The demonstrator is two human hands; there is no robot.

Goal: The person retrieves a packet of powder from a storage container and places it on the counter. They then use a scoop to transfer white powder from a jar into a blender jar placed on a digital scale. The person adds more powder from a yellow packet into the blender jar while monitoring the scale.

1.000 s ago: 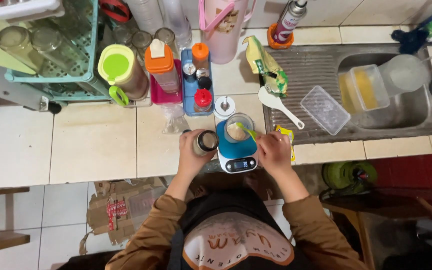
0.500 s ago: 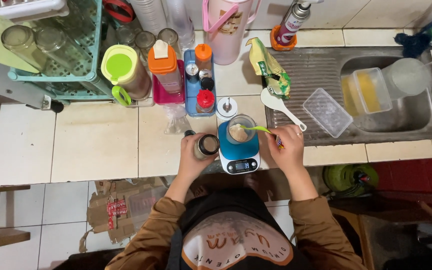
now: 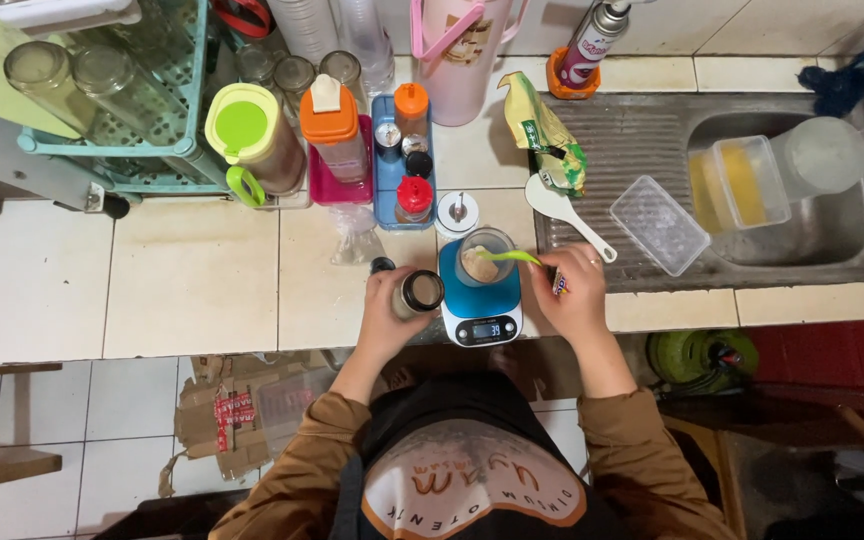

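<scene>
Thin green plastic spoon (image 3: pixel 508 257) gripped by right hand (image 3: pixel 574 292), tip in clear cup (image 3: pixel 485 256) | left hand (image 3: pixel 389 310) clasped small dark-lidded jar (image 3: pixel 418 292) | blue scale (image 3: pixel 482 305) between hands.

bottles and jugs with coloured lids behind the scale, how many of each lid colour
green lid: 1, the jug
orange lid: 2, the tall bottle and the small bottle
red lid: 1, the small bottle
total: 4
</scene>
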